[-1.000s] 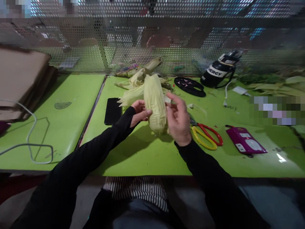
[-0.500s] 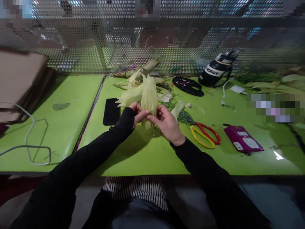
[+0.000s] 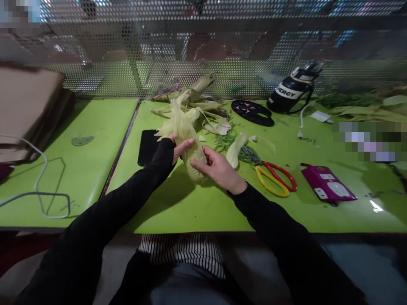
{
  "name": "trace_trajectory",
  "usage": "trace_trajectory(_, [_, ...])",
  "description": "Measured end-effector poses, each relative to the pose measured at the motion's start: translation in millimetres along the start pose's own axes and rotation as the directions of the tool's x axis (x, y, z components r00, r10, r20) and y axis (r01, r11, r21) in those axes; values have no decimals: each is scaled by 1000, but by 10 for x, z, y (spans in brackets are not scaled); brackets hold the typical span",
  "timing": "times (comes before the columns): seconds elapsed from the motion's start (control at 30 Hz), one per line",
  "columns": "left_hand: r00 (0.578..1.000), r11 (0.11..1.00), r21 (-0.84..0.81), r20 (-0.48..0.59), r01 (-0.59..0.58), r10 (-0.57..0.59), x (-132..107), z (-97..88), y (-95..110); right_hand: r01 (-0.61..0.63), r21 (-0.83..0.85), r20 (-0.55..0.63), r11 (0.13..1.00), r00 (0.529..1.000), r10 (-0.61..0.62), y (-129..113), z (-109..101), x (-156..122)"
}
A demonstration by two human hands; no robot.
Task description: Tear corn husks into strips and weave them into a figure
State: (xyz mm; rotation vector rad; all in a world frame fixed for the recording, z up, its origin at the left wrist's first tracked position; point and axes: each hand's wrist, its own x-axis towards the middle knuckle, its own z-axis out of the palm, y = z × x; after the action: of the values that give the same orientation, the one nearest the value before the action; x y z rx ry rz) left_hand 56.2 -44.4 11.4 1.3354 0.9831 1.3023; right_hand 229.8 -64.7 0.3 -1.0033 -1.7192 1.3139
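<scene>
Between my two hands is a bundle of pale yellow corn husk (image 3: 186, 127), tilted with its upper end to the left. My left hand (image 3: 180, 149) grips it from the left, thumb across the front. My right hand (image 3: 221, 167) holds the lower right side, thumb on the rounded end. Whatever lies inside the husk is hidden. Behind it are loose dried husks (image 3: 195, 91) in a heap. A single husk piece (image 3: 237, 149) lies to the right, beside a tangle of green strips (image 3: 224, 140). Scissors (image 3: 275, 178) with one red and one yellow handle lie right of my right hand.
On the green table (image 3: 165, 207) lie a black phone (image 3: 148, 148), a black oval holder (image 3: 252, 113), a black bottle (image 3: 291, 91) and a purple power socket (image 3: 329, 183). Brown cardboard (image 3: 28, 106) and a grey cable (image 3: 40, 182) are at left. A perforated metal screen (image 3: 111, 55) stands behind.
The husk bundle has tipped from upright to leaning left, and its lower end has swung right. My right hand has slid lower along it. My left hand has shifted slightly left.
</scene>
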Motion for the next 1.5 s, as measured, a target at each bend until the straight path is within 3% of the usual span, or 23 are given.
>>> trace_trajectory(0.1, [1000, 1000, 18, -9, 16, -15, -18, 46, 74, 1, 22, -23, 1000, 1000, 0, 3, 5, -3])
trace_trajectory(0.17, [996, 996, -2, 10, 91, -91, -20, 80, 75, 29, 63, -118, 998, 993, -22, 0, -13, 7])
trace_trajectory(0.27, [953, 971, 0, 195, 238, -233, -18, 112, 9, 72, 92, -295, 993, 955, -42, -1, -63, 35])
trace_trajectory(0.37, [911, 964, 21, 322, 264, -256, -15, 109, -63, 44, 115, -292, 992, 956, -8, -8, -108, 53])
trace_trajectory(0.53, [964, 984, 3, 199, 178, -175, 8, 70, -107, -1, 81, -158, 997, 987, 13, -59, -137, 38])
trace_trajectory(0.67, [982, 995, 51, 167, 85, -92, 9, 70, -100, 36, 1, -197, 999, 980, -35, -68, -147, 34])
trace_trajectory(0.8, [993, 999, 37, 120, 5, -9, -16, 103, -78, 17, 32, -141, 999, 990, -13, -48, -142, 40])
trace_trajectory(0.93, [1000, 1000, -15, -15, -11, 11, -21, 144, -90, 19, 42, -214, 999, 977, -10, -36, -132, 44])
trace_trajectory(1.07, [998, 998, -52, -56, 29, -31, -17, 163, -92, -3, 27, -240, 1000, 971, 9, -41, -130, 38])
trace_trajectory(1.33, [971, 969, -113, 116, 220, -207, 36, 117, -88, 22, 104, -282, 994, 959, 8, -27, -147, 62])
trace_trajectory(1.5, [965, 952, -159, 61, 262, -255, 16, 92, -36, -31, 212, -115, 977, 992, 56, -100, -191, 47])
